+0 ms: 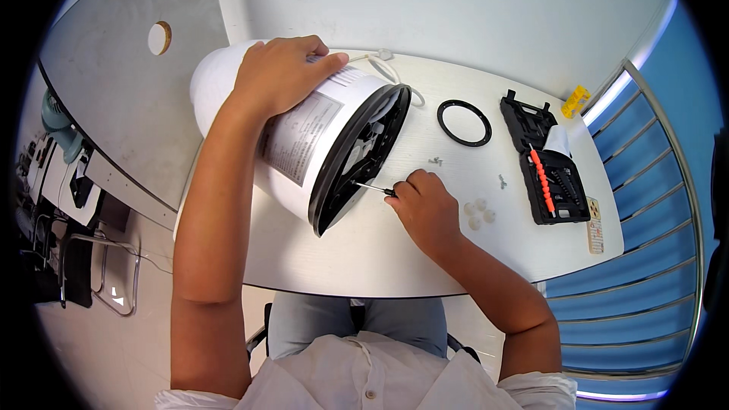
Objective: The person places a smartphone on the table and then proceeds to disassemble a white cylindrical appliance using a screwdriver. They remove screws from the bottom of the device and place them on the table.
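Observation:
A white, rounded electric appliance [292, 171], probably an electric hot-water pot, lies on its side on the table. Its black-rimmed base faces right, uncovered, with wiring and parts showing inside. My left hand [285, 76] is draped over the top of the body, holding it, thumb toward the base and some fingertips hidden. Low at the open base, my right hand [425, 209] pinches the dark handle of a screwdriver [370, 186]. Its thin shaft points left into the base, and I cannot tell what the tip touches. A black ring [465, 123] lies right of the appliance.
Small screws [435, 161] and several round whitish pads [474, 214] lie right of my right hand. Farther right are an open black tool case [558, 190] with an orange flexible shaft [542, 181], and a yellow object [575, 102]. Metal railing [657, 228] borders the table's right; a grey panel stands left.

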Motion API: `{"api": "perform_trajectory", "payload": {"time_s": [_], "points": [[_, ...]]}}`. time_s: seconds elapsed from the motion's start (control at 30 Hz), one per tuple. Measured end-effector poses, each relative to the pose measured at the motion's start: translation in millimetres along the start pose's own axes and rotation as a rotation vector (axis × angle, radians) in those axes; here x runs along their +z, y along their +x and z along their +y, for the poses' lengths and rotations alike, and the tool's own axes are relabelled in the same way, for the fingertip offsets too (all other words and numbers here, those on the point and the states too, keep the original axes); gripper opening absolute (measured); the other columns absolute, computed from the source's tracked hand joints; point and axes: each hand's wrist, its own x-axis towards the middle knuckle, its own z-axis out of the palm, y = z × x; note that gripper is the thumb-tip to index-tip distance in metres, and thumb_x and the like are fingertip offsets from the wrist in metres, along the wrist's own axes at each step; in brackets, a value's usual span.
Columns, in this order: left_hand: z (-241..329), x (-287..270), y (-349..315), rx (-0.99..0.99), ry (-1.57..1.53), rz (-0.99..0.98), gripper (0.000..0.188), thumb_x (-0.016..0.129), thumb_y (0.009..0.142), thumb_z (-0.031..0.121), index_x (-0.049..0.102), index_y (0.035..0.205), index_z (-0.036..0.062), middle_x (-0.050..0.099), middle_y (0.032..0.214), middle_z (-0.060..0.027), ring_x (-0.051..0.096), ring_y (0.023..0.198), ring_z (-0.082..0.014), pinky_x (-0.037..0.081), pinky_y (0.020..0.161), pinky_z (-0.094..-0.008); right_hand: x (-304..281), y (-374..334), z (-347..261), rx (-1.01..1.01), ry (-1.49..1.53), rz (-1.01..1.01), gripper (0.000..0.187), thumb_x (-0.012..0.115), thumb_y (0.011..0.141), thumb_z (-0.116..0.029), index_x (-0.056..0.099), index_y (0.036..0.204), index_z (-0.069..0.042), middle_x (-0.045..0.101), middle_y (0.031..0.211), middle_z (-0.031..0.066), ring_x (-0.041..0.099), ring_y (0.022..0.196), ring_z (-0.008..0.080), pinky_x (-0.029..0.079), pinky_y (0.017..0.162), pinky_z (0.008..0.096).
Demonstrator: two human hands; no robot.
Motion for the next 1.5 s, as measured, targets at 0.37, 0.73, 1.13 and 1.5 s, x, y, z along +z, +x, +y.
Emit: {"api": "perform_trajectory", "payload": {"time_s": [0.37,0.73,1.13,1.5], "points": [[1.7,-0.4,-0.8,-0.021,0.004,-0.002,0.052,0.049,0.085,0.054,0.071,0.102,0.0095,0.071,0.097,-0.0112,0.065,0.091,-0.0273,0.040,0.092,-0.0367,-17.4,11.7,18.3,0.455,0.553,-0.365,0.019,0.061,0.087,-0.018,0.065,0.082,-0.001,0.061,0.074,0.0101,0.053,0.055,0.0209,0.045,0.058,0.0330],[-1.2,3.7,3.9,0.006,0.037,0.002,0.054,0.047,0.085,0.055,0.073,0.103,0.0111,0.072,0.096,-0.0106,0.066,0.090,-0.0280,0.042,0.091,-0.0367,-4.4,4.0,31.6,0.162,0.347,-0.367,0.014,0.063,0.086,-0.018,0.062,0.091,-0.005,0.059,0.073,0.0068,0.056,0.063,0.0212,0.045,0.057,0.0336],[2.0,2.7,10.1,-0.065,0.035,-0.054,0.054,0.047,0.085,0.056,0.073,0.105,0.0128,0.072,0.096,-0.0104,0.066,0.090,-0.0267,0.044,0.090,-0.0355,-16.9,4.1,14.3,0.422,0.594,-0.278,0.010,0.066,0.082,-0.011,0.063,0.089,-0.004,0.054,0.078,0.0074,0.058,0.070,0.0265,0.048,0.063,0.0382],[15.4,3.4,10.9,-0.155,0.029,-0.080,0.053,0.050,0.086,0.054,0.071,0.107,0.0115,0.071,0.096,-0.0107,0.067,0.087,-0.0260,0.047,0.085,-0.0340,-16.6,-0.1,18.6,0.103,0.245,-0.039,0.017,0.070,0.077,-0.003,0.063,0.092,-0.002,0.056,0.089,0.0083,0.058,0.073,0.0258,0.048,0.065,0.0342]]}}
